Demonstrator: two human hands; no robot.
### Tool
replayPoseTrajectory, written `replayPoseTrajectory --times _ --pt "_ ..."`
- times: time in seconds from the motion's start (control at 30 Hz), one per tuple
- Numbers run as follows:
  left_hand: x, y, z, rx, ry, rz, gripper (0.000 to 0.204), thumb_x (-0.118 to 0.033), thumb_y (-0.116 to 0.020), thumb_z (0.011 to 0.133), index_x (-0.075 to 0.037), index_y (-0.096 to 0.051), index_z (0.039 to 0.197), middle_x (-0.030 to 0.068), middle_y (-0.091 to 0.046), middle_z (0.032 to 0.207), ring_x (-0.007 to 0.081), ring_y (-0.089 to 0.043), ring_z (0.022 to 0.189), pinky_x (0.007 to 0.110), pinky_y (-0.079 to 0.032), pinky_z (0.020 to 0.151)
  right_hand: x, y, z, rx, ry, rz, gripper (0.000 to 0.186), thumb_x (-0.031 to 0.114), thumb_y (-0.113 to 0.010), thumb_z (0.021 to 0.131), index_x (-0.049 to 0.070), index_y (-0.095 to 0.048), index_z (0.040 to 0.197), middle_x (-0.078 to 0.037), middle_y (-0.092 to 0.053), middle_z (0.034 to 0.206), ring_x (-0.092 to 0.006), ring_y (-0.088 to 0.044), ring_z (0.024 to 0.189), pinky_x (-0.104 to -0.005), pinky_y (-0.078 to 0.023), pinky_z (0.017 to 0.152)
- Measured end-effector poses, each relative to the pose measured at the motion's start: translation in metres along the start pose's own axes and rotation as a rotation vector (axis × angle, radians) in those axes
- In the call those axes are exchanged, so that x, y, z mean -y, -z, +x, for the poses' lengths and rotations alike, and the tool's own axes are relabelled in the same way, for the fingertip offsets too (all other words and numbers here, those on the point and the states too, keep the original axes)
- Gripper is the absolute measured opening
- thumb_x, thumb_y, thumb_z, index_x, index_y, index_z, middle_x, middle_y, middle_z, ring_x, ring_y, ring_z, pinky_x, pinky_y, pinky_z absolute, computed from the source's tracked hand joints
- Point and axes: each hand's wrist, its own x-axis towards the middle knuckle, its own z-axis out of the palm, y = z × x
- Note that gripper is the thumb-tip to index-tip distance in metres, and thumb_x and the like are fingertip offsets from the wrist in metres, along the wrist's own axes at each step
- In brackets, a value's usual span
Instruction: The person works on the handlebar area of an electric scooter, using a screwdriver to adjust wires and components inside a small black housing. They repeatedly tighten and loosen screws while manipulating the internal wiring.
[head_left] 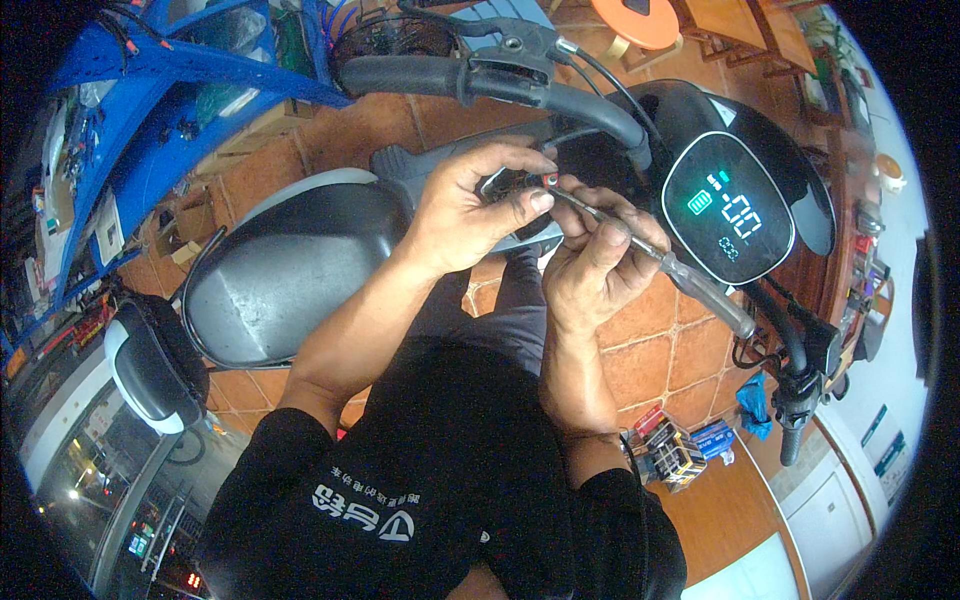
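My left hand (pixel 482 205) pinches a small dark part with a red bit (pixel 550 180) in front of the scooter's handlebar. My right hand (pixel 598 260) is closed on a screwdriver (pixel 712 298) with a clear handle; its thin shaft angles up-left to the part at my left fingertips. My fingers hide most of the part and the tip. To the right of my hands is the scooter's lit display (pixel 728 208), and above them runs the left handlebar with its grip (pixel 405 78). The black seat (pixel 285 280) lies to my left.
Blue shelving (pixel 150 75) with assorted items stands at upper left. An orange stool (pixel 638 22) is at the top, a black-and-white rear box (pixel 155 365) far left. Small boxes (pixel 665 450) rest on a wooden surface (pixel 740 520) at lower right, near the right handlebar grip (pixel 790 440).
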Motion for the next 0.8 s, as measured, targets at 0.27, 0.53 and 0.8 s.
replayPoseTrajectory --times 0.27,0.53,0.8 --pt "-0.0094 -0.0052 -0.0005 -0.050 0.244 -0.481 0.019 0.005 -0.063 0.081 -0.002 -0.066 0.099 0.0123 -0.063 0.111 0.0191 -0.058 0.108 0.033 -0.045 0.096 -0.0013 -0.0045 -0.0010 0.004 0.015 0.037 0.025 0.017 -0.053 0.097 0.008 -0.041 0.117 -0.025 -0.060 0.102 -0.0381 -0.066 0.093 -0.0447 -0.061 0.076" --pt "-0.0057 -0.0053 -0.0014 -0.046 0.201 -0.401 0.021 0.002 -0.062 0.082 -0.002 -0.065 0.102 0.0139 -0.063 0.113 0.0234 -0.058 0.110 0.039 -0.043 0.099 0.0033 -0.0040 -0.0006 -0.005 -0.044 0.034 0.026 0.015 -0.050 0.098 0.010 -0.037 0.120 -0.025 -0.058 0.107 -0.0381 -0.065 0.095 -0.0457 -0.060 0.080" --pt "-0.0080 -0.0080 -0.0013 -0.070 0.117 -0.229 0.017 0.004 -0.065 0.081 -0.003 -0.066 0.096 0.0064 -0.063 0.105 0.0163 -0.058 0.103 0.032 -0.044 0.094 0.0054 -0.0052 0.0000 0.026 0.001 0.013 0.033 0.000 -0.053 0.093 0.010 -0.038 0.120 -0.023 -0.058 0.105 -0.0345 -0.064 0.097 -0.0427 -0.060 0.081"
